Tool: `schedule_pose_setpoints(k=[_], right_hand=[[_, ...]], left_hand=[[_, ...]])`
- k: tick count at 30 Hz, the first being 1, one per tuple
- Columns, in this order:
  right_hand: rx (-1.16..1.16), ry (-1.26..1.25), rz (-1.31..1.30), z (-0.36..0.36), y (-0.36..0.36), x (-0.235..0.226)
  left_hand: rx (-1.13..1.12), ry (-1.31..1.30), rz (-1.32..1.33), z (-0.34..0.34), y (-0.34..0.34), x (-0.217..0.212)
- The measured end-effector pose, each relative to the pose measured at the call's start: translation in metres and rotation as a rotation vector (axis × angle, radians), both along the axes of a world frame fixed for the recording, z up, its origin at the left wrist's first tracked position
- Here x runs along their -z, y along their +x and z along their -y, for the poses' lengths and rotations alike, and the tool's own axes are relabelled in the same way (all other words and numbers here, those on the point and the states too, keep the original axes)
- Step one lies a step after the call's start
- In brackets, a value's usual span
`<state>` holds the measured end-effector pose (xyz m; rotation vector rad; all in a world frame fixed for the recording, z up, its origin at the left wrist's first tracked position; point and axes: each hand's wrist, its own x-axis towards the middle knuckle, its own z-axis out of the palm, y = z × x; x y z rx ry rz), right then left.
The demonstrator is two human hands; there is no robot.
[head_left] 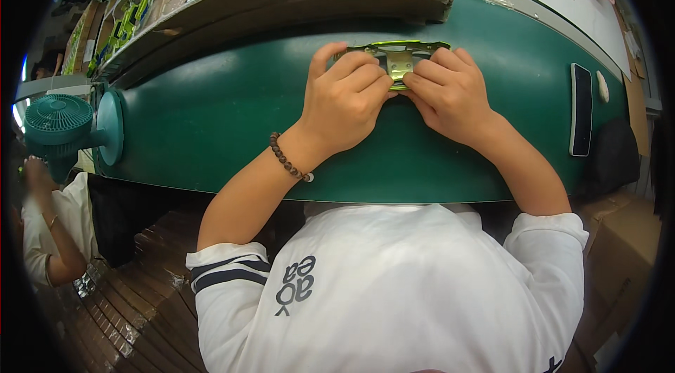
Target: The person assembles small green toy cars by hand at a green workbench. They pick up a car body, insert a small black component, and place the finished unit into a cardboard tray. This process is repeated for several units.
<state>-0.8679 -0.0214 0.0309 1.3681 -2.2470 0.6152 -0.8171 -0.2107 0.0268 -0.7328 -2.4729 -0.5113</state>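
Note:
Over the green tabletop, near the far cardboard box, I hold a shiny lime-green shell [400, 65], like a toy car body. Its long edge faces away from me, and a paler, squarish middle piece shows between my hands. My left hand [346, 95] grips the left end with bent fingers, its thumb near the middle piece. At the other end, my right hand [450, 95] is closed round the shell, thumb and fingertips pressed toward the middle. My fingers cover both ends of the shell.
A cardboard box [281, 4] with several similar green shells in compartments runs along the far left. A teal fan [60, 123] stands at the left edge. On the right lie a phone [581, 110] and a small whitish object [602, 87]. Another person's arm [65, 246] shows at lower left.

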Motion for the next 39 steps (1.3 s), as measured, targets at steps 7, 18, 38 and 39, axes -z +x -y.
schedule_pose_setpoints(k=[7, 18, 38, 39], right_hand=[[-0.190, -0.044, 0.046, 0.002, -0.007, 0.007], [-0.065, 0.069, -0.010, -0.014, -0.013, -0.018], [-0.242, -0.408, 0.418, -0.015, -0.010, -0.023], [-0.211, -0.457, 0.524, -0.014, -0.002, -0.026]], left_hand=[[0.191, 0.057, -0.031, 0.003, -0.010, 0.002], [0.129, 0.231, 0.420, 0.014, -0.012, -0.006], [0.125, 0.420, 0.111, 0.010, -0.012, -0.021], [0.170, 0.443, 0.108, 0.013, -0.012, -0.021]])
